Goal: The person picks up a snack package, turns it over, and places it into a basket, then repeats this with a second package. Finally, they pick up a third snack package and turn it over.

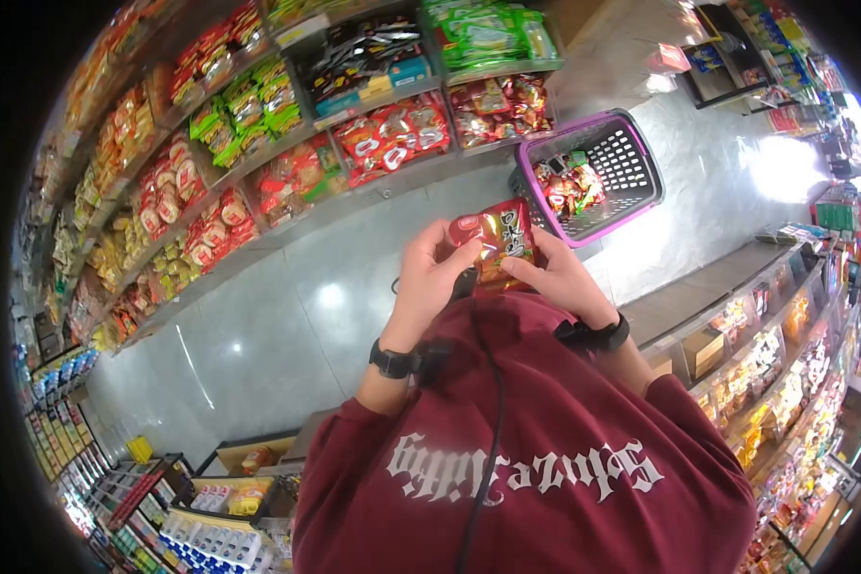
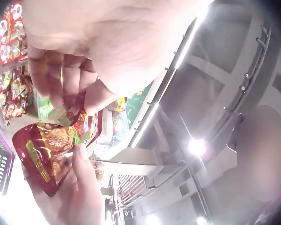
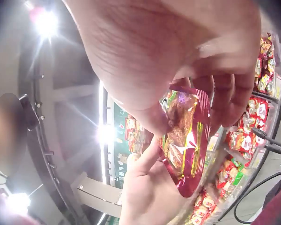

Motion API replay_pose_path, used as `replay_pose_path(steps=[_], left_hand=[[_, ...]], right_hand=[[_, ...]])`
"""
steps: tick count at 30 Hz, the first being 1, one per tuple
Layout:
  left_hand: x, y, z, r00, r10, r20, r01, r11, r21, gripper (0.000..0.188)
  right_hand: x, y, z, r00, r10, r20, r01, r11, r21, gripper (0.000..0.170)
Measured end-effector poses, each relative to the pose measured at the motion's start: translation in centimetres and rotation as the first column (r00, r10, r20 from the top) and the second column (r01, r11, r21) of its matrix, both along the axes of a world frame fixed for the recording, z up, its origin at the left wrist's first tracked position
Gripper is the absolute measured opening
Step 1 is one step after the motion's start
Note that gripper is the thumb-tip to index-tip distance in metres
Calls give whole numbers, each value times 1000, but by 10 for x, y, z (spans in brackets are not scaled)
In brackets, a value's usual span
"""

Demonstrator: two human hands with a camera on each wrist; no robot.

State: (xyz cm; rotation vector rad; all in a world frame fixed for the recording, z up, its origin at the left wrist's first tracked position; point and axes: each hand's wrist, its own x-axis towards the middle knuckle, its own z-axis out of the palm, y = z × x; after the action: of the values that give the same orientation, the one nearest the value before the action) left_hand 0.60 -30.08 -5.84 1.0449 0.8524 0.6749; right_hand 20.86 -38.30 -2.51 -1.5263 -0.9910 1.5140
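Both hands hold one red, shiny snack packet (image 1: 493, 244) in front of the chest. In the head view the left hand (image 1: 429, 277) pinches its left side with thumb and fingers, and the right hand (image 1: 566, 282) grips its right side, thumb on the front. The left wrist view shows the packet (image 2: 49, 150) with a brown food picture, the left hand (image 2: 89, 51) above and the right hand (image 2: 68, 192) below. From the right wrist the packet (image 3: 185, 136) hangs between the right hand (image 3: 173, 61) and the left hand (image 3: 147, 187).
A purple-rimmed basket (image 1: 638, 134) with several small packets (image 1: 569, 184) inside stands on the grey floor (image 1: 287, 297) beyond the hands. Shelves of bagged snacks (image 1: 392, 134) run along the far and left side; another tiered shelf (image 1: 737, 316) stands at the right.
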Motion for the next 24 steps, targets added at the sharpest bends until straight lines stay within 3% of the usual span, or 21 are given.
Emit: replay_pose_path(steps=[5, 7, 12, 13, 16, 17, 20, 21, 24], left_hand=[[82, -53, 12, 997, -71, 12, 72, 996, -58, 27], [114, -78, 4, 998, -69, -15, 68, 998, -18, 32], [170, -127, 0, 982, -183, -55, 187, 979, 78, 48], [182, -135, 8, 974, -218, -55, 222, 971, 87, 49], [205, -154, 18, 972, -237, 0, 236, 968, 82, 47], [212, -157, 20, 973, -229, 31, 226, 971, 75, 45], [218, -149, 23, 939, -342, -17, 340, 938, -72, 32], [222, -150, 23, 934, -356, -20, 354, 932, -74, 29], [229, -153, 21, 924, -381, -23, 378, 922, -79, 23]], right_hand=[[72, -61, -16, 989, -144, -19, 145, 984, 99, 38], [99, -89, -36, 965, -258, 55, 249, 960, 132, 35], [131, -139, -47, 813, -581, 36, 545, 781, 305, 39], [133, -146, -39, 812, -582, 36, 546, 780, 304, 44], [145, -168, -11, 847, -437, 303, 271, 845, 460, 52], [148, -174, -6, 861, -412, 298, 222, 833, 507, 57], [151, -191, 3, 953, -289, 90, 230, 884, 408, 57], [150, -194, 3, 948, -317, 26, 281, 874, 395, 55], [162, -202, 2, 933, -353, 65, 302, 870, 389, 48]])
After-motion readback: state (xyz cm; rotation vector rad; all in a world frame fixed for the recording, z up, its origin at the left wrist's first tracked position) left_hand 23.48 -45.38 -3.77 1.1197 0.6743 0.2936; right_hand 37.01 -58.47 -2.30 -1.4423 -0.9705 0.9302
